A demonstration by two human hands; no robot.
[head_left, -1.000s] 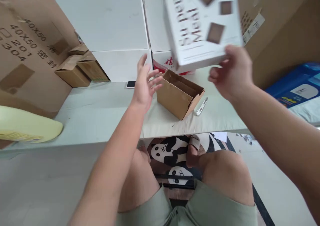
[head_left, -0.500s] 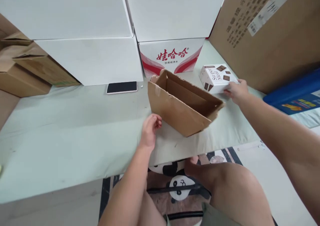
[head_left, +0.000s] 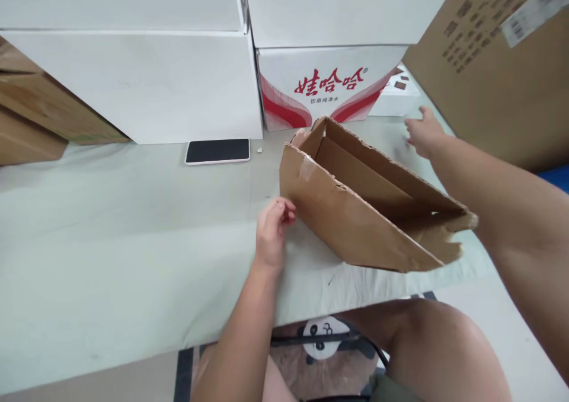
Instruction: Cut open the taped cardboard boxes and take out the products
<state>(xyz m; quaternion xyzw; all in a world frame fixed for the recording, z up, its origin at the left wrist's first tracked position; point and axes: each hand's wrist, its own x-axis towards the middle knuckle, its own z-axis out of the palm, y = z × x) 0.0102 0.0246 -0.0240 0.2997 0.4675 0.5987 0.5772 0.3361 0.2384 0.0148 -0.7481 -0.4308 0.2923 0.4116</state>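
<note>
Presently, a brown carton [head_left: 342,218] is seen near the front edge of the pale-green counter [head_left: 111,254], its top uncovered, its inside exposed and its rim ragged. A bit of clear tape is stuck near its left corner. Just beside that end, the left hand [head_left: 270,230] is placed low over the counter, its grip drawn loosely together with the fingers curled; whether the cardboard is touched cannot be told. Beyond the carton, the right arm is stretched forward, and the right hand [head_left: 424,134] is held with its grip apart, the fingers slightly blurred. Near those fingers, with a gap between, a small white box [head_left: 395,102] marked with brown squares is set on the counter; it is partly hidden by a red-lettered carton [head_left: 329,88] and flanked on the other side by a large brown box [head_left: 489,105]. White cartons [head_left: 133,88] are stacked along the back. In front of them, a phone [head_left: 217,151] is laid with its dark screen up, and a white scrap [head_left: 259,150] is seen just beside it. Below, a panda-patterned mat [head_left: 326,338] is partly shown.
</note>
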